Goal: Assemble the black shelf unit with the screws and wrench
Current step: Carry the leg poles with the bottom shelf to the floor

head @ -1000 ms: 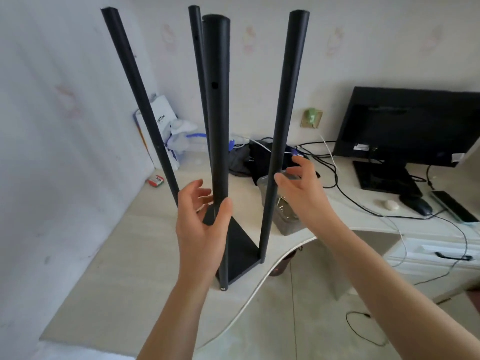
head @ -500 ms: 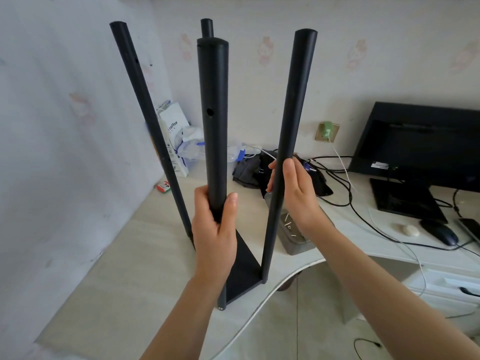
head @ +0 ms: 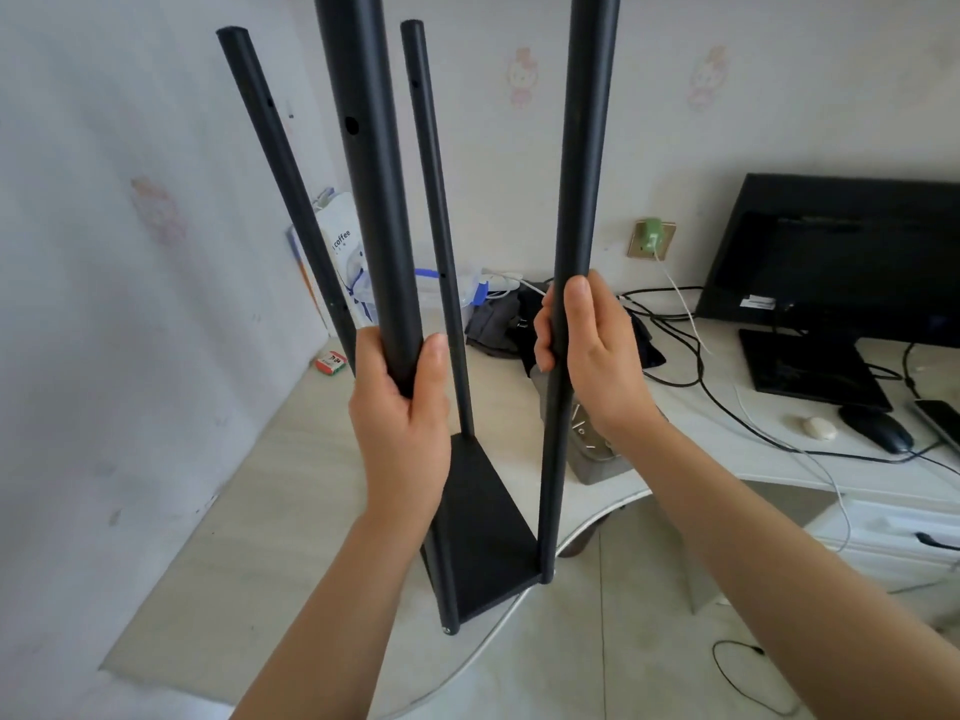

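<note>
The pale desk (head: 291,511) runs along the wall, a black monitor (head: 841,252) at its far right. Over the desk's curved edge is the black shelf unit (head: 483,522): one flat panel low down, four poles rising from its corners. The left hand (head: 400,423) has its fingers curled round the near left pole (head: 374,200). The right hand (head: 592,356) grips the near right pole (head: 576,148), thumb up along it. Behind lie tangled cables (head: 691,356), a dark mouse (head: 878,433) and a small red box (head: 331,361).
</note>
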The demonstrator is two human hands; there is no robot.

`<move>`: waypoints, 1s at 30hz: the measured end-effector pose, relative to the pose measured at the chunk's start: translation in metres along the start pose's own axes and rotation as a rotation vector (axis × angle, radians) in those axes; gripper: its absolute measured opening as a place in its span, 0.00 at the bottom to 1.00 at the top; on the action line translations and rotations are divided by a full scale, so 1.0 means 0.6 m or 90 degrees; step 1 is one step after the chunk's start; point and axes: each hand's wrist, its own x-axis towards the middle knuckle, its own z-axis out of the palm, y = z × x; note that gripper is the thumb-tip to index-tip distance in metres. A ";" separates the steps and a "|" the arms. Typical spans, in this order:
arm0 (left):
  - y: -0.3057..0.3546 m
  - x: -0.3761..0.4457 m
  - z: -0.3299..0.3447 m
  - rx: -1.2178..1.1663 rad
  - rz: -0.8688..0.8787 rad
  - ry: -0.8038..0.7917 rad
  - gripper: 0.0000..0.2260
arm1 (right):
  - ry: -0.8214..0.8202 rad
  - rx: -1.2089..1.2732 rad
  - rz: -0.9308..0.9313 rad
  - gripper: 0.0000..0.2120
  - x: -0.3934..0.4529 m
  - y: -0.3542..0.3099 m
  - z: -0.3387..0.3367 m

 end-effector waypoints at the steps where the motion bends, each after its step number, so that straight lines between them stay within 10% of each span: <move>1: 0.007 -0.001 -0.003 -0.008 0.004 -0.003 0.07 | 0.009 0.006 0.001 0.19 -0.005 -0.007 -0.001; 30: 0.202 -0.224 -0.057 -0.330 -0.044 -0.424 0.09 | 0.504 -0.067 -0.011 0.16 -0.444 -0.232 -0.096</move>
